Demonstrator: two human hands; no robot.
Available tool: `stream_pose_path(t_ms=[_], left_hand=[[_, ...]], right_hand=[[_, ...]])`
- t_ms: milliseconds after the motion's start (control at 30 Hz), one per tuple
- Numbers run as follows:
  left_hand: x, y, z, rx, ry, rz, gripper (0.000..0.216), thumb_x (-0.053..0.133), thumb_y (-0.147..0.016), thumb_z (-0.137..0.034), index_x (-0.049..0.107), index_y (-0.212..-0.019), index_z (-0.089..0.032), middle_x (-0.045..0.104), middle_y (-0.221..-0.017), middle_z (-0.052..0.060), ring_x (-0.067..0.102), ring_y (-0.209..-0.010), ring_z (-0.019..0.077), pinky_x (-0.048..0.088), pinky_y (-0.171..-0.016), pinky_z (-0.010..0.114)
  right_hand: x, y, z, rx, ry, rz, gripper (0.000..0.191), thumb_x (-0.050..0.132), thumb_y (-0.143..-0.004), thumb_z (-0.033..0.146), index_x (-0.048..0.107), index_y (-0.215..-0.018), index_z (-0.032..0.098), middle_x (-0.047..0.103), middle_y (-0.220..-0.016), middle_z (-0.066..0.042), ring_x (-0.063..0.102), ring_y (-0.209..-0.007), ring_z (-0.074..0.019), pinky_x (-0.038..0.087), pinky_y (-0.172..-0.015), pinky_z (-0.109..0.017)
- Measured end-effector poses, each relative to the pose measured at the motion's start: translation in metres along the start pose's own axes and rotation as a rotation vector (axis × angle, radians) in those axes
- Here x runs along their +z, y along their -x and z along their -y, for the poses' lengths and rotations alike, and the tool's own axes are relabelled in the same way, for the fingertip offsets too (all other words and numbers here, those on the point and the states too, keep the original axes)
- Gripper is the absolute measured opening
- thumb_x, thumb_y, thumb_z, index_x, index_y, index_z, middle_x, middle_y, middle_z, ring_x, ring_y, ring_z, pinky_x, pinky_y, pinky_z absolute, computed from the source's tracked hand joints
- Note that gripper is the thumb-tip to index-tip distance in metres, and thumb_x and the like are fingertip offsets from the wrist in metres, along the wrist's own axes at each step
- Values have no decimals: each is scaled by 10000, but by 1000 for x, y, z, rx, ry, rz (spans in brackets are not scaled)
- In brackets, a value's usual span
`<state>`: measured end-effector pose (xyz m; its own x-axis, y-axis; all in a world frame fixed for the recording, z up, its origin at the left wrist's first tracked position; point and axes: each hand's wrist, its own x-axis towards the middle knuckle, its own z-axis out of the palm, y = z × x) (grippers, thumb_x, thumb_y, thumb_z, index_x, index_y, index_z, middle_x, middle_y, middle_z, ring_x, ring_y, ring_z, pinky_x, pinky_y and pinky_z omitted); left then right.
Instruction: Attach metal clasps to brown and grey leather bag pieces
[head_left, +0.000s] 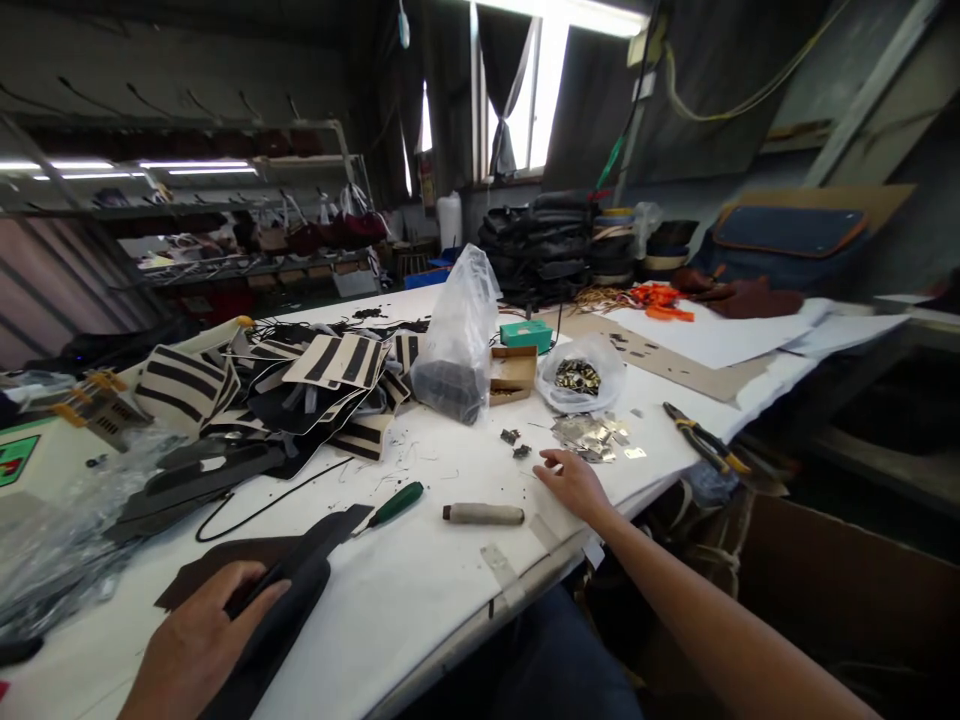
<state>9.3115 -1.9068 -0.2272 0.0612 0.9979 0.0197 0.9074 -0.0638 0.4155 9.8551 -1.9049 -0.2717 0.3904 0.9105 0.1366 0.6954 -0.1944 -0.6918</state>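
My left hand [196,640] grips a dark leather piece [289,590] lying at the near edge of the white worktable [420,590]. My right hand [574,482] rests flat on the table with its fingers apart, reaching toward a small heap of shiny metal parts [592,436]. Two dark metal clips [514,443] lie just left of its fingertips. A green-handled tool [390,506] and a pale cylindrical handle [484,514] lie between the hands.
Striped black-and-cream cut pieces [300,385] are piled at the left. A clear plastic bag [456,340], a small cardboard box [513,372], a bag of metal fittings [579,375] and yellow-handled pliers [705,440] stand beyond. Shelves line the back left.
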Motion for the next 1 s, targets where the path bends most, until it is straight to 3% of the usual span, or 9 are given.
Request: stream_pose_path(t_ms=[67,233,333,400,567,733,833,933,1000], left_hand=[[-4,13,-23,83,55,11,416,530,-860,-685,718,-981,-334,765,-1031,30,725,-968,345,597,-883,477],[1,35,-72,516,107,70,208,578,-968,-432,751,-1006,-325,769,-1046,20,726,-976,231,590,-892,322],[26,38,-84,773,16,7,291,520,-957,-154,748,-1021,-324,795,-1052,-6,706,-1075,221,483,-1105,423],[48,39,-85,824,-51,-65,398,462,-909,-42,747,-993,-307,803,-1093,-15,678,-1175,240,369,-1205,532],[89,48,-64,745,-108,-80,473,404,-870,-5,756,-1070,-249,766,-1267,36,661,-1251,267,523,-1099,520],[85,79,-51,639,23,-42,454,473,-908,-87,715,-1265,-227,692,-1398,86,600,-1353,277,539,-1120,488],[68,109,-71,419,226,-103,343,593,-958,-245,684,-1289,-247,702,-1334,99,676,-1213,266,575,-1065,489],[56,138,-102,231,492,-146,281,654,-964,-337,673,-1230,-249,728,-1122,62,727,-911,188,657,-792,340],[53,151,-121,196,583,-208,311,716,-928,-344,665,-1219,-245,707,-1049,43,706,-859,170,641,-698,286]], right_hand=[[7,-17,0,5,15,6,362,694,-828,379,751,-1147,217,723,-1027,-63,636,-851,-211,458,-818,-334],[20,-36,11,13,-21,29,240,748,-801,355,804,-1011,253,717,-1052,-62,630,-906,-233,420,-798,-329],[15,-29,22,15,-118,37,186,743,-810,392,793,-882,228,714,-1047,-69,614,-928,-232,426,-831,-337],[9,-15,32,22,-221,66,260,725,-831,455,765,-827,198,720,-989,-82,614,-910,-229,446,-838,-343],[5,56,73,43,-570,342,531,603,-892,683,709,-880,163,755,-903,-106,674,-809,-211,528,-710,-319],[23,130,124,250,-1098,601,519,752,-828,664,685,-888,153,733,-896,-87,658,-707,-146,500,-593,-240],[37,159,149,396,-1365,723,481,863,-765,580,715,-898,141,729,-847,-60,659,-682,-126,484,-558,-204],[48,181,166,492,-1443,761,457,897,-745,532,735,-922,144,754,-865,-60,694,-717,-139,514,-583,-207],[54,194,174,530,-1473,776,435,910,-739,499,747,-921,139,769,-900,-69,711,-746,-144,538,-614,-213]])
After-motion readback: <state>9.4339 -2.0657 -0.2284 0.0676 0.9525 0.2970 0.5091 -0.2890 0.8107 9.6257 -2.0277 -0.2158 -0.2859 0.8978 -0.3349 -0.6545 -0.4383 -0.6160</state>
